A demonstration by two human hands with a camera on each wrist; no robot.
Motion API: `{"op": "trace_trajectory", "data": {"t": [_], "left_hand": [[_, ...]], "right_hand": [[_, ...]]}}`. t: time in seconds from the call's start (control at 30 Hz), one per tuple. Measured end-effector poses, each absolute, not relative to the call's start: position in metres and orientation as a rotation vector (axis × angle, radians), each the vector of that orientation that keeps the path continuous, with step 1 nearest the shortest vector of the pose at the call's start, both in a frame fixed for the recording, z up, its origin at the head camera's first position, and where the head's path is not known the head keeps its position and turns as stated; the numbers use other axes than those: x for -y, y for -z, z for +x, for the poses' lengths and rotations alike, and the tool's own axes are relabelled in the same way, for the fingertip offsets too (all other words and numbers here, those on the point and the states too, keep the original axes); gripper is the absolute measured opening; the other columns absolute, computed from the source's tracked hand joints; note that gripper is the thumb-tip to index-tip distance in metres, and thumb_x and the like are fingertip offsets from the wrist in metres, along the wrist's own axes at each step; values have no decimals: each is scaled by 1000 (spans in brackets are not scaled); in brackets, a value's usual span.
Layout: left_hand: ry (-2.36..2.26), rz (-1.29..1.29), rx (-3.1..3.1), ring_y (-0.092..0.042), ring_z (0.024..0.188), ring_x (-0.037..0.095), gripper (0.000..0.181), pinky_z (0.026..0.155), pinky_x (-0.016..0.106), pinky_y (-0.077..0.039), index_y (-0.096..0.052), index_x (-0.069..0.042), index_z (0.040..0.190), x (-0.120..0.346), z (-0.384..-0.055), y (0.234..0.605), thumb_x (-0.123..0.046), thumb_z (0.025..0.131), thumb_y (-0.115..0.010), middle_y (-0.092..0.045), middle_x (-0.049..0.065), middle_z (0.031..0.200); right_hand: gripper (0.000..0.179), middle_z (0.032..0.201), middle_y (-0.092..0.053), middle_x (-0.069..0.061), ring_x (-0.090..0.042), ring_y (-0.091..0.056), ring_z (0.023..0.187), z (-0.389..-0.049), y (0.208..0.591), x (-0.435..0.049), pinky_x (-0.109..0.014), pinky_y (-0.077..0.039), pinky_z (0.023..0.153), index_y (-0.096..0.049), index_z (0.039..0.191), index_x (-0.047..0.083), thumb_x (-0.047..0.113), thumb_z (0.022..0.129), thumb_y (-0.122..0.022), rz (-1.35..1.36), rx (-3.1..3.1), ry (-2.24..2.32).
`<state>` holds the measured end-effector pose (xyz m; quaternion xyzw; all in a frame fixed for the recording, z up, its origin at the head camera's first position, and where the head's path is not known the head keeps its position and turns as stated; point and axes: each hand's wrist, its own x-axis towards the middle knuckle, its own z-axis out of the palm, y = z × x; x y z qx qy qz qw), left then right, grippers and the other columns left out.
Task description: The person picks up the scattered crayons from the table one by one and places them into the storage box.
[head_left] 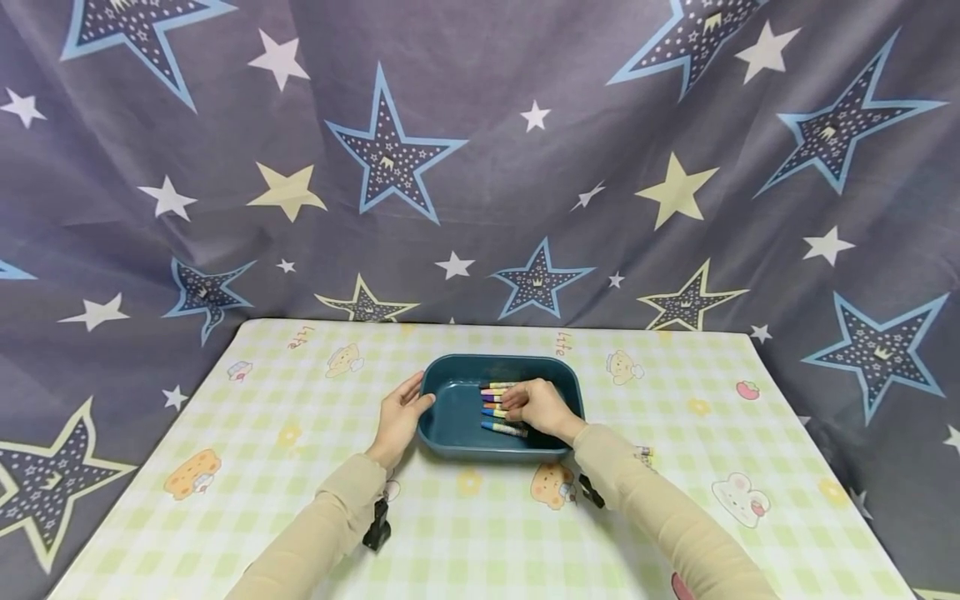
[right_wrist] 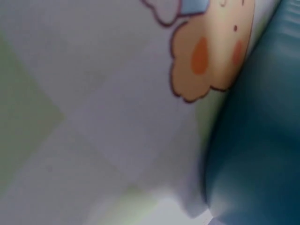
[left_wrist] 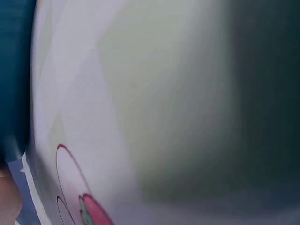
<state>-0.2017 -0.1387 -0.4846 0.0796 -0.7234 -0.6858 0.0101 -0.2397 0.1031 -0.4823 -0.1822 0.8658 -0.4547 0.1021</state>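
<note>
A dark teal rectangular tub [head_left: 459,452] stands on the table in the head view. My left hand [head_left: 400,421] grips its left rim, thumb over the edge and fingers along the outside. Inside the tub, several crayons in paper sleeves lie side by side in a row; the nearest is a blue crayon [head_left: 504,428]. My right hand [head_left: 542,408] reaches over the right rim, with thumb and fingertips pinching an orange crayon [head_left: 492,406] in the row. Its far end is hidden under the hand. In the wrist views only the tub's outer wall [left_wrist: 14,84] [right_wrist: 262,154] shows clearly.
A checked tablecloth [head_left: 247,517] with cartoon prints covers the table. More crayons [head_left: 644,452] lie on it, right of the tub and partly hidden by the right sleeve [head_left: 637,475]. A grey star-patterned curtain [head_left: 480,208] hangs behind the table's far edge.
</note>
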Motion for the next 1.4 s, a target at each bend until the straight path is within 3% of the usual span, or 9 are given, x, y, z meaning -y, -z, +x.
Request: {"op": "trace_trajectory", "data": {"t": [0.2, 0.37, 0.5, 0.77, 1.0, 1.4], "left_hand": [[2170, 255, 2262, -33, 133, 30, 53, 111, 36, -32, -38, -1, 138, 136, -197, 475, -5, 88, -55, -39, 18, 141], [2177, 261, 2247, -34, 133, 30, 53, 111, 36, -32, -40, -4, 138, 140, -204, 487, -7, 88, -57, -40, 17, 141], [2144, 259, 2249, -36, 132, 29, 52, 110, 35, -33, -42, -6, 137, 142, -208, 496, -8, 88, -57, -42, 15, 140], [2117, 258, 2254, -38, 131, 26, 51, 110, 34, -34, -44, -7, 136, 140, -209, 502, -8, 87, -58, -44, 13, 139], [2145, 250, 2254, -35, 133, 29, 52, 111, 36, -32, -41, -6, 137, 141, -205, 491, -8, 88, -57, -42, 16, 140], [2163, 258, 2245, -34, 133, 30, 53, 111, 36, -32, -40, -1, 137, 138, -200, 480, -5, 88, -56, -41, 18, 140]], "right_hand": [[17, 86, -71, -8, -17, -67, 79, -240, 479, -106, -23, -56, 68, -71, 94, 4, 2, 77, -70, -556, -2608, 1398], [23, 93, -70, -13, -19, -67, 84, -237, 464, -118, -23, -57, 71, -68, 102, 0, 4, 80, -68, -603, -2582, 1503], [24, 99, -68, -19, -21, -66, 87, -232, 447, -138, -26, -57, 74, -67, 105, 0, 5, 81, -67, -599, -2545, 1559], [27, 103, -66, -20, -20, -66, 91, -215, 433, -197, -24, -56, 77, -65, 108, -2, 6, 82, -66, -482, -2593, 1545], [28, 104, -66, -23, -23, -67, 89, -202, 450, -244, -19, -55, 73, -64, 107, -6, 5, 82, -66, -450, -2646, 1416], [23, 90, -71, -11, -14, -66, 78, -188, 494, -275, -16, -54, 65, -68, 98, -1, 8, 77, -71, -472, -2721, 1247]]}}
